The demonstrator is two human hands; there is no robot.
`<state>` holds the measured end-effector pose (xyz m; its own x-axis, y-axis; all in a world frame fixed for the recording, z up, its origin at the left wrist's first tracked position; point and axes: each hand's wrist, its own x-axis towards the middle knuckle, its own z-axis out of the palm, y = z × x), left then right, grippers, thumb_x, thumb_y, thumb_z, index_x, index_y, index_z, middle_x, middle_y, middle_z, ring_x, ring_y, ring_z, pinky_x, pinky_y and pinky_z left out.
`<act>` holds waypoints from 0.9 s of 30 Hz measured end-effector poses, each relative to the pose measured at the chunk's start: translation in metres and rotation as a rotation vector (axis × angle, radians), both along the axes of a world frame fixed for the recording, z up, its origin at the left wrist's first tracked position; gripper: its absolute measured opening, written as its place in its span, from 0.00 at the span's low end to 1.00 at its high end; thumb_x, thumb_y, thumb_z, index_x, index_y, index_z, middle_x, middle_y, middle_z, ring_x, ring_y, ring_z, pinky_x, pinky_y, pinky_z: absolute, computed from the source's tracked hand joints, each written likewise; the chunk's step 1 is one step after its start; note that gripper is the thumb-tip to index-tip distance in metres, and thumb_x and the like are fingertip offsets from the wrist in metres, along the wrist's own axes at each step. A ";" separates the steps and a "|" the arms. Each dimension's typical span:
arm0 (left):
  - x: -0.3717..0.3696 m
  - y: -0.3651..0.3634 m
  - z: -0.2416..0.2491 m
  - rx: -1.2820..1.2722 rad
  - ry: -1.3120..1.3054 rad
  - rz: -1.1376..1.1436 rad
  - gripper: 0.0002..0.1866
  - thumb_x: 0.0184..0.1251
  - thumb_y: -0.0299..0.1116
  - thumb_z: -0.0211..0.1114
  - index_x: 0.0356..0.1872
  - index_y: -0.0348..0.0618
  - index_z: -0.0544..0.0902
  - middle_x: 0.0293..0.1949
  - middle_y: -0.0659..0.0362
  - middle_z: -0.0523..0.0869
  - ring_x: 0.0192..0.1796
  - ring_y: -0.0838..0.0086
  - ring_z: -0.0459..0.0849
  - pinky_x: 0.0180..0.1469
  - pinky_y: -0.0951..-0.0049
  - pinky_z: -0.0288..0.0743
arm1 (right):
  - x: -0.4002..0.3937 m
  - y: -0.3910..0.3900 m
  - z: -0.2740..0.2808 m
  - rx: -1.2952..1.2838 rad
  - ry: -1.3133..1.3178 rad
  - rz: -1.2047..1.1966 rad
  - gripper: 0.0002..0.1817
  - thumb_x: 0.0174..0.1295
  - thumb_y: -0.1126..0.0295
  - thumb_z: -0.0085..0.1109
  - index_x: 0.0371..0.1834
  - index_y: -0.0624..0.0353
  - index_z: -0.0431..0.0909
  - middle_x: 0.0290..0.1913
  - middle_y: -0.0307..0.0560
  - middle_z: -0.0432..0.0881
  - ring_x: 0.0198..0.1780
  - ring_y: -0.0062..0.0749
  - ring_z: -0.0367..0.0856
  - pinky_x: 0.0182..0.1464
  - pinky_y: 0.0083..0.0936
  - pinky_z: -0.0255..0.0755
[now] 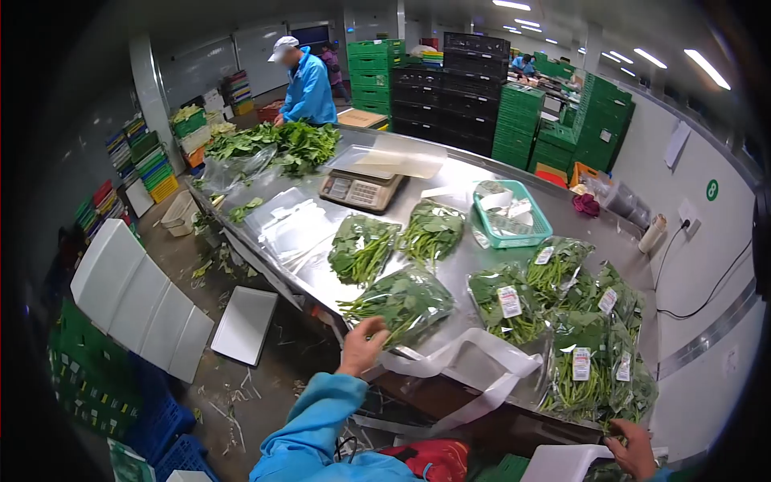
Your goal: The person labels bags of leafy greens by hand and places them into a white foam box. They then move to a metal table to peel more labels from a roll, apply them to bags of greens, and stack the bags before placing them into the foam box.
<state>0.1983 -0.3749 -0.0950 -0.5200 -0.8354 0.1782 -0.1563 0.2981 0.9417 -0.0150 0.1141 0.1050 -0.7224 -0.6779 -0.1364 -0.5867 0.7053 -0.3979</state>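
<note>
My left hand [364,347] is at the near edge of the metal table, its fingers curled at the lower edge of a clear bag of leafy greens [405,301]. Behind that bag lie two more bags of greens [363,249] without visible labels. My right hand [632,450] is low at the right, fingers apart, beside a white foam box [562,464] and just below several labelled bags of greens [580,361]. Nothing shows clearly between its fingers. A strip of white label backing [474,341] loops over the table edge between my hands.
A digital scale [361,189] and a green basket [514,213] with label rolls stand on the steel table [313,277]. Loose greens [297,149] pile at the far end, where a co-worker [309,88] in blue stands. Stacked crates [458,96] rise behind; a white tray [245,325] lies left.
</note>
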 end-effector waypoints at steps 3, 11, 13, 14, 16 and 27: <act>0.038 -0.051 -0.012 0.353 0.365 0.177 0.19 0.58 0.29 0.65 0.50 0.36 0.75 0.35 0.59 0.81 0.36 0.77 0.80 0.40 0.79 0.72 | 0.012 -0.038 0.002 -0.135 -0.047 0.000 0.20 0.46 0.72 0.63 0.45 0.69 0.76 0.39 0.56 0.81 0.41 0.41 0.81 0.46 0.29 0.72; 0.048 -0.213 -0.082 0.378 0.212 0.493 0.26 0.55 0.33 0.67 0.54 0.31 0.71 0.44 0.50 0.80 0.45 0.68 0.79 0.46 0.72 0.71 | 0.017 -0.118 0.000 -0.029 -0.116 -0.042 0.19 0.53 0.70 0.60 0.47 0.68 0.75 0.38 0.54 0.83 0.41 0.35 0.82 0.46 0.27 0.73; 0.049 -0.253 -0.093 0.350 0.086 0.459 0.29 0.55 0.37 0.67 0.56 0.30 0.71 0.48 0.46 0.79 0.50 0.63 0.77 0.53 0.67 0.70 | 0.016 -0.170 -0.005 -0.035 -0.135 -0.027 0.19 0.54 0.69 0.60 0.47 0.67 0.75 0.38 0.54 0.83 0.41 0.35 0.82 0.46 0.27 0.73; 0.046 -0.270 -0.089 0.323 -0.003 0.452 0.30 0.55 0.38 0.67 0.56 0.30 0.71 0.48 0.45 0.79 0.50 0.63 0.78 0.53 0.67 0.70 | 0.013 -0.198 -0.011 -0.052 -0.156 -0.011 0.19 0.54 0.69 0.60 0.48 0.67 0.75 0.38 0.54 0.83 0.41 0.35 0.82 0.46 0.26 0.74; 0.037 -0.300 -0.078 0.358 -0.092 0.388 0.32 0.55 0.41 0.67 0.57 0.30 0.70 0.50 0.45 0.78 0.51 0.61 0.78 0.54 0.66 0.70 | 0.002 -0.262 -0.028 -0.043 -0.380 0.022 0.23 0.58 0.63 0.57 0.55 0.64 0.72 0.54 0.59 0.75 0.55 0.42 0.75 0.55 0.35 0.68; -0.001 -0.384 -0.142 0.483 -0.196 -0.014 0.30 0.50 0.43 0.71 0.49 0.29 0.76 0.28 0.57 0.80 0.29 0.75 0.77 0.32 0.74 0.71 | 0.010 -0.658 -0.217 -0.546 -0.638 -0.061 0.27 0.60 0.61 0.59 0.57 0.69 0.68 0.49 0.51 0.78 0.47 0.31 0.77 0.49 0.27 0.70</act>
<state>0.1975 -0.7587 -0.2373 -0.5164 -0.7914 -0.3272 -0.3423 -0.1595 0.9259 -0.0055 -0.5443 -0.1124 -0.6559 -0.7292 -0.1952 -0.1007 0.3407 -0.9347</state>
